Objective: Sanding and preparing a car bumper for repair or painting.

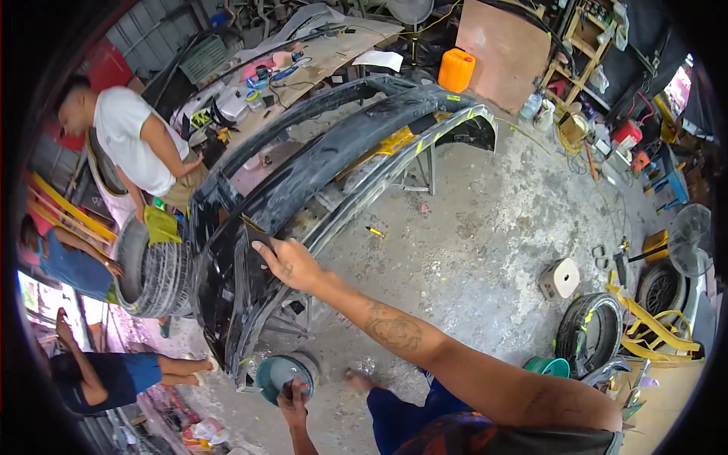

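Observation:
A large dark car bumper point(334, 155), smeared with pale grey dust or residue, stretches from the lower left to the upper middle on a metal stand point(432, 171). At its near left end, my right hand point(292, 263) presses a dark sheet of sandpaper point(256, 230) against the surface, fingers closed on it. Lower down, my left hand point(294, 408) is over the edge of a teal bucket point(265, 371) of cloudy liquid. Its fingers are closed round something small and dark that I cannot make out.
A person in a white shirt point(129, 129) stands beyond the bumper, near stacked tyres point(163, 277). Two more people are at the left edge. An orange jerrycan point(456, 70) stands at the back; a yellow marker point(375, 232) lies on the floor. A tyre point(588, 334) is at right.

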Motion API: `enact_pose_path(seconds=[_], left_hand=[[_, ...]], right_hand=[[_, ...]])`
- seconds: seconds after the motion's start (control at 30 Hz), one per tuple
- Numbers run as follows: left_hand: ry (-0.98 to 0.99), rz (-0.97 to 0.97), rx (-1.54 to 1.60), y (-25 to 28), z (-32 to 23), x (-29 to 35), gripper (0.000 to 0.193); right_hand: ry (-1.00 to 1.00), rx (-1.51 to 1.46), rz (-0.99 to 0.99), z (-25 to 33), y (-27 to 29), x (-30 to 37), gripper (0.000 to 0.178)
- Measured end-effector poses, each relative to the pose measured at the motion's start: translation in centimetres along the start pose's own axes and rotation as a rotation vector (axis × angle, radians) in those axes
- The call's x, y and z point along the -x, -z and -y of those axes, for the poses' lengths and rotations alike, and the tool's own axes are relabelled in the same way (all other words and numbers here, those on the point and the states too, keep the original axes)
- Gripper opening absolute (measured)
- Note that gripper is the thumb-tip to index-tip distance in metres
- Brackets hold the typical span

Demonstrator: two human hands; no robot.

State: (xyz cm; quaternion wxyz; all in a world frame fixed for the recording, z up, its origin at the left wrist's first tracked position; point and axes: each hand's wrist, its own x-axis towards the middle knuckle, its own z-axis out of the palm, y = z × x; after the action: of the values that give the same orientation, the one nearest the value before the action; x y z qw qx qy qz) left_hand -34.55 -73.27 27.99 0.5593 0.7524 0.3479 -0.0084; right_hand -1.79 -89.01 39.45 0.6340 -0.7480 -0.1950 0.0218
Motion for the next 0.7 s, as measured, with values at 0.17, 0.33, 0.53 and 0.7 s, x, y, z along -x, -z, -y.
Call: enact_pose_path(seconds=[0.17, 0.33, 0.53, 0.7], left_hand=[[-0.18, 0.085, 0.032, -7.0, -14.4, 2.7, 0.024], [-0.295, 0.18, 0.1, -13.0, -25.7, 1.4, 0.018], [-0.513, 0.332, -0.011, -21.2, -40.9, -7.7, 0.019], [-0.796, 0.478, -0.404, -31.2, -51.2, -21.1, 0.032]], right_hand=[[-0.032, -0.032, -0.06, -0.6, 9.1, -2.5, 0.061], [-0.186, 0.032, -0.388, -4.0, 23.7, -3.6, 0.074], [-0.498, -0.346, -0.751, -11.0, 41.4, 5.1, 0.044], [-0.404, -1.008, -0.924, -17.9, 53.4, 12.1, 0.047]])
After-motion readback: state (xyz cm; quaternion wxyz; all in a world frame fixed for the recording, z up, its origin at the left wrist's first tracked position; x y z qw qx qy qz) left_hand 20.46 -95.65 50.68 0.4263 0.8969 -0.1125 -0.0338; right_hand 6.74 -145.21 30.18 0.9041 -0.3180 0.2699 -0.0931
